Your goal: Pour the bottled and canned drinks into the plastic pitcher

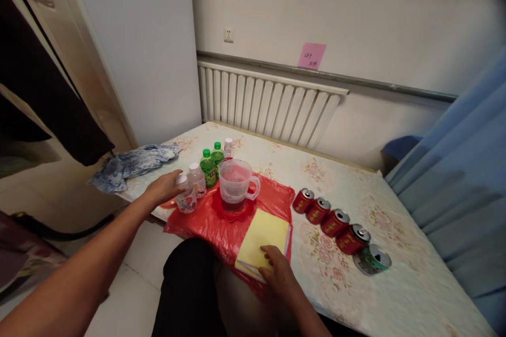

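My left hand (166, 188) reaches to a clear bottle with a white cap (186, 200), its fingers around the upper part. Beside that bottle stand another white-capped bottle (198, 183), two green-capped bottles (208, 171) and a further white-capped one (228, 150). A clear measuring jug (234, 181) sits on a red scalloped dish (225, 212), over a red plastic sheet (197, 229). My right hand (275, 268) rests at the near right edge of a folded yellow cloth (264, 231), fingers bent and apart, holding nothing.
Several cans (336, 222) stand in a diagonal row on the flowered tablecloth (316, 279) at the right. A blue patterned cloth (136, 164) lies at the left corner. Behind are a radiator (261, 100) and wall; a blue curtain (462, 168) hangs at the right.
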The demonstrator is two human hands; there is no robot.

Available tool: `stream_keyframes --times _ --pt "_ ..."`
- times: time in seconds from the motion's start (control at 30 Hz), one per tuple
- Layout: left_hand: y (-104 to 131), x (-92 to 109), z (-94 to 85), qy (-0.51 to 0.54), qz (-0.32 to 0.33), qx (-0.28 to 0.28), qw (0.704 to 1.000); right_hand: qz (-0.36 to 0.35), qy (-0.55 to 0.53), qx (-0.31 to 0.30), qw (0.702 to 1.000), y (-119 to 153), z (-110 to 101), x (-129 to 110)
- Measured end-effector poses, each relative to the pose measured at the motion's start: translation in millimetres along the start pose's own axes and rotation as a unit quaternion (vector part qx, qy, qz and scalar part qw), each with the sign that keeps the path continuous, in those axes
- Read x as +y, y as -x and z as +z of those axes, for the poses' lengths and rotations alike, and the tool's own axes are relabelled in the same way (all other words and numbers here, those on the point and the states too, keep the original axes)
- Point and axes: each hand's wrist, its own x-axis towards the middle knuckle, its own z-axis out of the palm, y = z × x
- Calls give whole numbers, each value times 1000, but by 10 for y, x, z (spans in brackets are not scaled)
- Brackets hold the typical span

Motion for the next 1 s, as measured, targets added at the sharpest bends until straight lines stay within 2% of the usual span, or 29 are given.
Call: stream_keyframes --times 0.13,0.2,0.3,0.37,0.43,0.5,0.57,0.67,0.77,0.83,0.9,1.0 --pt "81 16 -57 4 -14 4 1000 -8 -2 7 1000 0 -20 25" --pt "177 62 -109 6 -26 27 999 -6 -8 14 1000 8 -42 34" --pt "394 199 -141 11 -46 108 993 7 -21 24 999 28 -110 47" --pt "555 335 -73 30 -20 159 987 22 -29 38 999 38 -192 66" --pt "703 503 101 62 0 196 979 42 -42 67 996 47 -309 111" --pt "832 699 374 105 15 196 975 61 -64 112 990 70 -463 194" --pt "937 908 712 153 53 149 975 77 -81 171 979 124 -649 324" --pt "1038 1201 1230 235 127 91 959 109 -72 276 952 268 -976 605" --pt "1061 1421 1625 264 178 40 947 162 -28 394 904 446 -1347 936" --pt "1036 1522 1792 264 199 17 944 192 9 459 867 539 -1609 1141" --pt "987 1591 1894 258 204 7 944 196 28 484 852 582 -1866 1311" --pt "899 1655 1972 246 196 7 949 169 43 465 868 542 -2197 1501"
